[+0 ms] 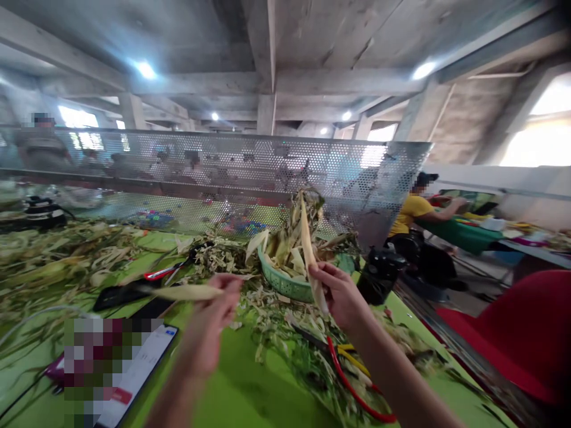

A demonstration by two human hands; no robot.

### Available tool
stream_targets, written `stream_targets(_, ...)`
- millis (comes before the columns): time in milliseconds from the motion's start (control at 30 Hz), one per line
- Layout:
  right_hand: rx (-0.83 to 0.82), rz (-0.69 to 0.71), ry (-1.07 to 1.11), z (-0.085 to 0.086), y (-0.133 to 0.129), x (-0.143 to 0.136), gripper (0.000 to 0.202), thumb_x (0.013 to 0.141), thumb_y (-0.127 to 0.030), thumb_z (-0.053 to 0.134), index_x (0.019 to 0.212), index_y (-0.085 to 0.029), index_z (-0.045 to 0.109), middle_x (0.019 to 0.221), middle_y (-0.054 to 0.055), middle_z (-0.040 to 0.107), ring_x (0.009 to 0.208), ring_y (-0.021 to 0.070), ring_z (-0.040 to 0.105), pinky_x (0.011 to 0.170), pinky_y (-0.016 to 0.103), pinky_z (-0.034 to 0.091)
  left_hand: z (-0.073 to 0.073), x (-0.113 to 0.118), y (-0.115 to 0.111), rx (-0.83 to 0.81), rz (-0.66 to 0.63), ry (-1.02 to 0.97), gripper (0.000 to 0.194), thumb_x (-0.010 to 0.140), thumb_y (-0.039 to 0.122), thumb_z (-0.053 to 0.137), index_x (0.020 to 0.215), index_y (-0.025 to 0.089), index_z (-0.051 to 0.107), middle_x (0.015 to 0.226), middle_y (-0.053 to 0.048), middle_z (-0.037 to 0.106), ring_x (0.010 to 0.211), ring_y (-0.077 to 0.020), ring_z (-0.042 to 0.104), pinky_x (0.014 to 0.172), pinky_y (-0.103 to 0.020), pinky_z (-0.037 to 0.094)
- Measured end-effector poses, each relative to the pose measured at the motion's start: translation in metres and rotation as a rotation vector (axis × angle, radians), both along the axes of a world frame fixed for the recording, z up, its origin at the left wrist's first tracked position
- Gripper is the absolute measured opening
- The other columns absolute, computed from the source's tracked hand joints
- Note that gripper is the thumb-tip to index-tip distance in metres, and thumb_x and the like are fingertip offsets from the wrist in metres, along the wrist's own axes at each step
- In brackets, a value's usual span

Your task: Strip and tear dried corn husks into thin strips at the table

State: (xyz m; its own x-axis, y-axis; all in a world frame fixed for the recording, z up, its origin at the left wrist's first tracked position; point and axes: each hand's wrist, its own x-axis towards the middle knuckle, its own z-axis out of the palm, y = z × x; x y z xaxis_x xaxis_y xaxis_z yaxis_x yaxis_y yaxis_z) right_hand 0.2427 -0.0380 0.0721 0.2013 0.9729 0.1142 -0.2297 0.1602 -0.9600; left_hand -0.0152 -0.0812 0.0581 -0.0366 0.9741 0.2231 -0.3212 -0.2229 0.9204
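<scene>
Pinched in my left hand [220, 306] is a pale strip of dried husk [190, 292] that points to the left; the hand is slightly blurred. My right hand [332, 288] grips a longer yellowish husk [306, 235] that stands nearly upright in front of the basket. The two hands are apart. Behind them, a green basket [288, 287] holds a heap of dry husks [285, 252]. Below my right hand, scissors with red handles [341, 371] lie among green and brown scraps.
A phone [138, 368] lies at the lower left of the green table [241, 380]. Red-handled cutters [165, 272] rest beyond it. Husk piles cover the left side. A perforated metal screen [250, 172] stands behind. At right are a red chair [521, 333] and a person in yellow [408, 211].
</scene>
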Motion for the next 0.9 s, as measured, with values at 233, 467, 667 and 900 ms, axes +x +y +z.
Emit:
stream_targets(233, 0.025, 0.172, -0.21, -0.013, -0.01, -0.021, 0.033, 0.057, -0.042, 0.081, 0.068, -0.014, 0.067, 0.057, -0.001, 0.057, 0.048, 0.0081, 0.045, 0.046, 0.022, 0.037, -0.007, 0.089, 0.033, -0.018, -0.206, 0.357, 0.032, 0.07, 0.042, 0.07, 0.086, 0.015, 0.063, 0.076, -0.003, 0.065, 0.072, -0.0163, 0.058, 0.069, -0.027, 0.045)
stream_targets(467, -0.017, 0.168, -0.337, -0.025, -0.003, -0.023, 0.036, 0.057, -0.045, 0.08, 0.068, -0.016, 0.062, 0.06, -0.001, 0.059, 0.053, 0.0114, 0.051, 0.051, 0.024, 0.043, -0.036, 0.088, 0.043, 0.01, -0.122, 0.358, 0.021, 0.077, 0.037, 0.06, 0.08, 0.016, 0.061, 0.071, 0.0, 0.061, 0.068, -0.0135, 0.054, 0.067, -0.025, 0.044)
stream_targets(667, 0.005, 0.174, -0.491, -0.037, 0.003, -0.024, 0.029, 0.064, -0.043, 0.074, 0.068, -0.016, 0.062, 0.059, -0.001, 0.058, 0.051, 0.0114, 0.048, 0.049, 0.025, 0.04, -0.049, 0.087, 0.044, -0.009, -0.062, 0.378, 0.017, 0.078, 0.033, 0.058, 0.083, 0.017, 0.059, 0.073, -0.001, 0.061, 0.068, -0.0139, 0.055, 0.066, -0.024, 0.043)
stream_targets(900, 0.034, 0.193, -0.576, -0.043, 0.002, -0.024, 0.022, 0.069, -0.037, 0.07, 0.069, -0.016, 0.061, 0.058, -0.002, 0.055, 0.052, 0.0115, 0.047, 0.049, 0.024, 0.04, -0.053, 0.084, 0.047, 0.031, -0.033, 0.453, 0.016, 0.08, 0.029, 0.056, 0.09, 0.018, 0.061, 0.079, -0.003, 0.065, 0.071, -0.0152, 0.056, 0.069, -0.026, 0.043)
